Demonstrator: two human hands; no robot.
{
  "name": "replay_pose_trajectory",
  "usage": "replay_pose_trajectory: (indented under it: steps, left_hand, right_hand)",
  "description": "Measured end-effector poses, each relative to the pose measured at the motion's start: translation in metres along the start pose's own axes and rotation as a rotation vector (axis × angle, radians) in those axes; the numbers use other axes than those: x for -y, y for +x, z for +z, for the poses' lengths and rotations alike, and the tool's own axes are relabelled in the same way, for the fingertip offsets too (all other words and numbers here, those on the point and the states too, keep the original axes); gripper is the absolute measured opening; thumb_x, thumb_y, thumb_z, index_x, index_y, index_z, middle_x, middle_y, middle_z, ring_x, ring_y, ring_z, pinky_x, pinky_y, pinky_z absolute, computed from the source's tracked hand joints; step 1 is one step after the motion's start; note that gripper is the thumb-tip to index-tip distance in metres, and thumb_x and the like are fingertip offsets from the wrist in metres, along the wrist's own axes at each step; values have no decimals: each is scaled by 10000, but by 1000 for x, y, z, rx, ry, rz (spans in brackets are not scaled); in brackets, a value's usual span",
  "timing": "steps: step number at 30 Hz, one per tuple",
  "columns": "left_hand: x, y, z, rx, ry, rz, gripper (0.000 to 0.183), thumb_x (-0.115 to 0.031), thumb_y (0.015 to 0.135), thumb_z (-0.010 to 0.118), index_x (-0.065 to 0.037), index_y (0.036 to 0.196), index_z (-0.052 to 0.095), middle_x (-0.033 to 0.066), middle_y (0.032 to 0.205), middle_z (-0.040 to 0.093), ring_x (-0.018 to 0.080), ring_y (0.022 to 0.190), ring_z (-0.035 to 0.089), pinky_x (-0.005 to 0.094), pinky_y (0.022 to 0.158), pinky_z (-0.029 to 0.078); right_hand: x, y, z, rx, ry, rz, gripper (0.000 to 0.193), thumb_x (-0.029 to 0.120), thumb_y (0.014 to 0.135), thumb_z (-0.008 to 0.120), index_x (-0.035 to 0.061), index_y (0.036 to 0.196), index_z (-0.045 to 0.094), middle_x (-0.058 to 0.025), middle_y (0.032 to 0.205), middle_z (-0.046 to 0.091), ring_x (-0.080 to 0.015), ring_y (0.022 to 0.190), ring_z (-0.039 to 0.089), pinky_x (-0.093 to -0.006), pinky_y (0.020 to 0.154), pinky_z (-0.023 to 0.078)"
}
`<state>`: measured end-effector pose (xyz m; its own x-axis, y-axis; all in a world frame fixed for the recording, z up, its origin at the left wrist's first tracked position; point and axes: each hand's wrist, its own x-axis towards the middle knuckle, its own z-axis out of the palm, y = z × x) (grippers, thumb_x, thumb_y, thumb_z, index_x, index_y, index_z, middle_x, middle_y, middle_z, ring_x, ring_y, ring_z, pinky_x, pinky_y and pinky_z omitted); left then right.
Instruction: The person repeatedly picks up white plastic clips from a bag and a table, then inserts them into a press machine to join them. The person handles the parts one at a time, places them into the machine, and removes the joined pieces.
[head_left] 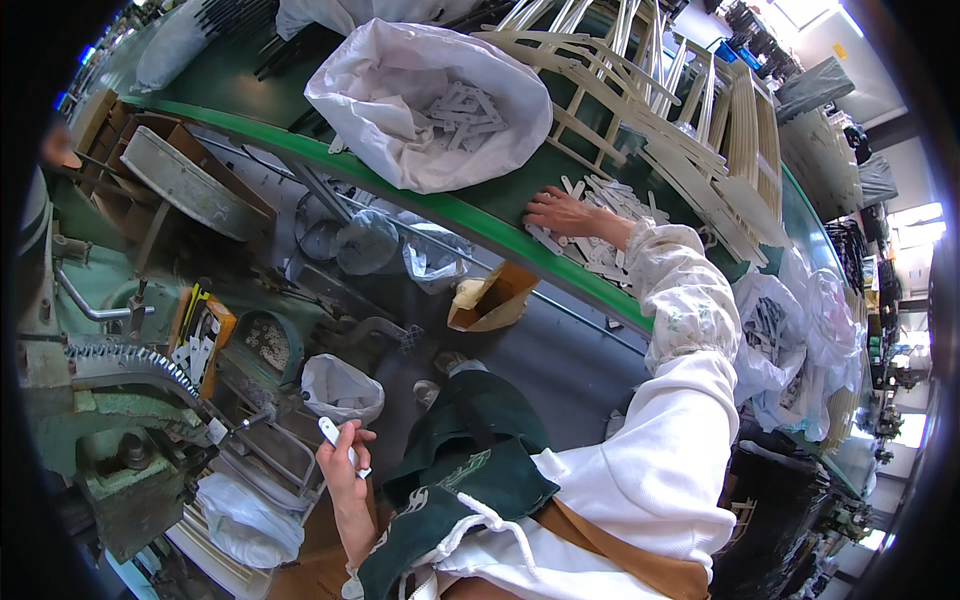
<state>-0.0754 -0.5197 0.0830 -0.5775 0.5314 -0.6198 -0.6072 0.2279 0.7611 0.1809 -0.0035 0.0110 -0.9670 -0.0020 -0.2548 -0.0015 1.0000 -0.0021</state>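
My left hand (345,458) is closed around a small flat white strip (329,431) with a hole near its end, held beside the green machine. On the green-edged table, my right hand (566,214) reaches to the near left side of a loose pile of white strips (607,257). Its fingers are spread and bent downward, touching the table and the pile's edge; nothing shows gripped in them. A large white sack (350,110), rolled open, stands left of that hand with more grey-white strips (465,117) inside.
Cream slatted frames (690,130) are stacked behind the pile. Clear plastic bags (775,320) sit right of my arm. On the left stands a green machine (125,480), with an orange bin (215,345) of strips and a small white bag (342,388) nearby. A cardboard box (492,298) is under the table edge.
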Motion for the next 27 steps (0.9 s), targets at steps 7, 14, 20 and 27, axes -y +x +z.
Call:
replay_pose_trajectory:
  steps: [7,14,20,27]
  left_hand:
    - [-3,12,32,87,36,-32,184,-156,903,585,21,910,637,158,754,665,86,401,452,193,383,310]
    - [2,15,40,113,46,-62,190,-161,906,581,20,921,638,151,752,667,82,408,444,198,392,300]
    - [4,19,33,113,56,-61,206,-170,911,572,22,924,643,145,746,666,78,411,441,197,393,297]
    - [-2,21,42,144,35,-67,191,-158,906,579,20,915,645,149,745,666,75,410,437,192,394,300]
  right_hand:
    - [-35,9,29,-6,-230,141,371,205,759,669,78,1076,524,-69,1100,518,-253,1111,467,-398,958,360]
    - [-8,-3,20,-272,276,493,913,411,611,784,62,1346,370,-122,1371,385,-334,1273,345,-485,1074,237]
    - [-19,-11,25,-236,271,557,1016,324,579,815,98,1420,291,-111,1434,330,-330,1339,267,-490,1113,173]
    - [-51,9,36,-297,277,577,696,263,698,751,55,1291,452,-173,1224,445,-377,1138,406,-471,954,379]
